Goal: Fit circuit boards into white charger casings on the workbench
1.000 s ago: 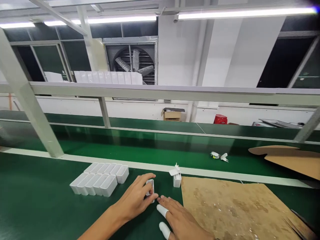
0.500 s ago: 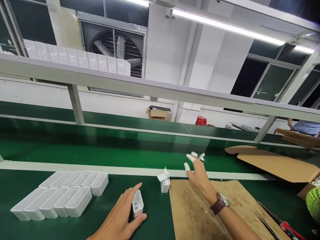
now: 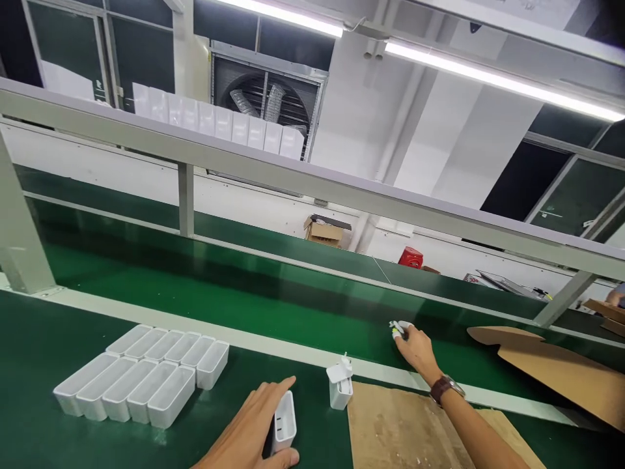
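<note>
Head | left hand (image 3: pixel 251 423): wide around hollow oblong plastic case (image 3: pixel 285 420) | right hand (image 3: pixel 414 348): pinching small white piece (image 3: pixel 394 326)

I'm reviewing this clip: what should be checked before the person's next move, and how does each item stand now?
1. Left hand beside the single white casing: ok, thumb at its near end; firmness of hold cannot be told.
2. Casing interior visible: ok, dark slots show inside.
3. Right hand holding the small white part: cannot tell; it is at the fingertips, but the grip is unclear.
4. Casing with the plug piece upright and away from both hands: ok.
5. Brown mat unobstructed: not ok, the right forearm crosses above it.
</note>
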Demonstrator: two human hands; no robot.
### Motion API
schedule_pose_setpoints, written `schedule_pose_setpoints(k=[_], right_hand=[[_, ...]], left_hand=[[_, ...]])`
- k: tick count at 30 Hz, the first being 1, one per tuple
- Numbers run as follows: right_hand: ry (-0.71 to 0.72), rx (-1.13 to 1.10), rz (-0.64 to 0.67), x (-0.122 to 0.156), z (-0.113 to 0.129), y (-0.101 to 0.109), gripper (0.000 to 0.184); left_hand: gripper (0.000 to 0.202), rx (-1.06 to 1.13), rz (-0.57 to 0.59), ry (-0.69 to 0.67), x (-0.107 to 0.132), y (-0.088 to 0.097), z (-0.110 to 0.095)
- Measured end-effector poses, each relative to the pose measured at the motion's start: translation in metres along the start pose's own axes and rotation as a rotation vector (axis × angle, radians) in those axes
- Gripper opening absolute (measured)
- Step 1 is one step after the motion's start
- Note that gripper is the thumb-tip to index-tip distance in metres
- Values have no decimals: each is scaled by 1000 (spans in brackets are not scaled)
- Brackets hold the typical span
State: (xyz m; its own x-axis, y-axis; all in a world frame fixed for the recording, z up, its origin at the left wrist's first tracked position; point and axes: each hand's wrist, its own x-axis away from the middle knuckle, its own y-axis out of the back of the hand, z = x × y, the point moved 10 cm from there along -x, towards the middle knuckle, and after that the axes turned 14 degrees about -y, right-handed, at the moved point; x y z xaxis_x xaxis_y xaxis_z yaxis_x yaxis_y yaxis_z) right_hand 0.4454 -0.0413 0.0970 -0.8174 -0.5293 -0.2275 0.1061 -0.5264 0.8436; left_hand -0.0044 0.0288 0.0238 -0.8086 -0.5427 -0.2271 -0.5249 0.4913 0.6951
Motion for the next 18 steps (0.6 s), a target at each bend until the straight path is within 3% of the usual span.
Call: schedule_pose_setpoints(k=[4, 6, 9, 11, 13, 15, 18], right_hand=[[-42, -183, 65, 36, -20, 45, 57], [-71, -328, 199, 73, -27, 52, 61], [-159, -643, 656, 155, -13, 19, 61], [-155, -650, 850, 212, 14, -8, 61], [-18, -638, 971, 256, 57, -28, 57], [179, -535, 974, 281, 99, -35, 51], [503, -334, 642, 283, 144, -9, 39]], left_hand=[[86, 4, 6, -54, -2, 0, -1], [84, -3, 7, -126, -5, 3, -7], [79, -14, -12, -198, -9, 9, -19], [75, -12, -47, -219, -10, 14, -26], [72, -13, -89, -236, -9, 19, -32], [70, -30, -140, -248, -5, 25, -35], [70, -63, -193, -242, 4, 33, -31]])
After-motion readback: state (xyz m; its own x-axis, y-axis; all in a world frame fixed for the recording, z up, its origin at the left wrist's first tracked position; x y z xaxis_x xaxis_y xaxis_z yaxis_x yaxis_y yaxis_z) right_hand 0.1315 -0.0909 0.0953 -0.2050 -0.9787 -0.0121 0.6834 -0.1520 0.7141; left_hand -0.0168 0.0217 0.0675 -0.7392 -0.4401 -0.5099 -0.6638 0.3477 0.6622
